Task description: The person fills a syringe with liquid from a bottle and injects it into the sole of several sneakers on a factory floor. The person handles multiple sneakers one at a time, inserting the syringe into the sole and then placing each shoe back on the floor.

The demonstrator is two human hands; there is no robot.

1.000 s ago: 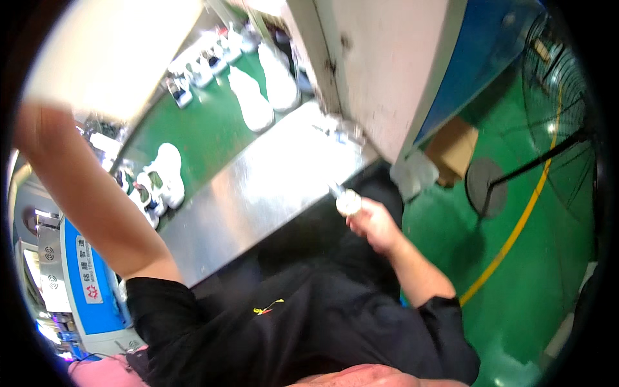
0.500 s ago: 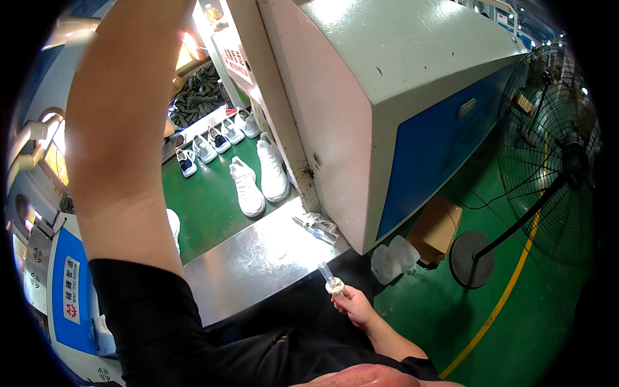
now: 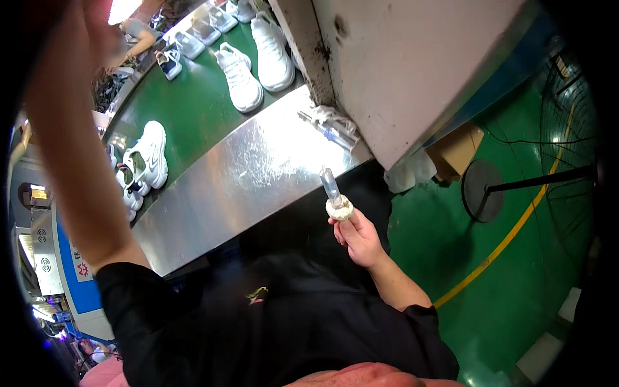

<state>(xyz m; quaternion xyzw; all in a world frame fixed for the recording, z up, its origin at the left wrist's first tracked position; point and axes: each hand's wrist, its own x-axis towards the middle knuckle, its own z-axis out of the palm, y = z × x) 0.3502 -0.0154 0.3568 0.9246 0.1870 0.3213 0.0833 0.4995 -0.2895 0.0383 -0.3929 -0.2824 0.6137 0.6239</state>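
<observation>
My right hand (image 3: 361,242) is closed around the lower end of a clear tube-shaped tool (image 3: 330,186) with a lumpy whitish collar. The tube points up and stands out in front of the steel ledge (image 3: 213,193). My left arm reaches up along the left side. The left hand (image 3: 102,39) is dark and smeared near the top edge, so its fingers cannot be made out. Beyond the ledge a green conveyor belt (image 3: 187,106) carries a white sneaker (image 3: 238,80), another white sneaker (image 3: 274,55) beside it, and a white sneaker (image 3: 151,155) farther left among others.
A large pale machine housing (image 3: 412,58) rises to the right of the belt. At its foot on the ledge lie slim tools in clear plastic (image 3: 330,129). A cardboard box (image 3: 456,151) and a fan base (image 3: 482,190) are on the floor. Another person's arm (image 3: 138,46) shows beyond the belt.
The view has shifted, so the belt and shoes sit higher and more white sneakers show at left. My left arm has swung leftward. The clear tool is still in my right hand.
</observation>
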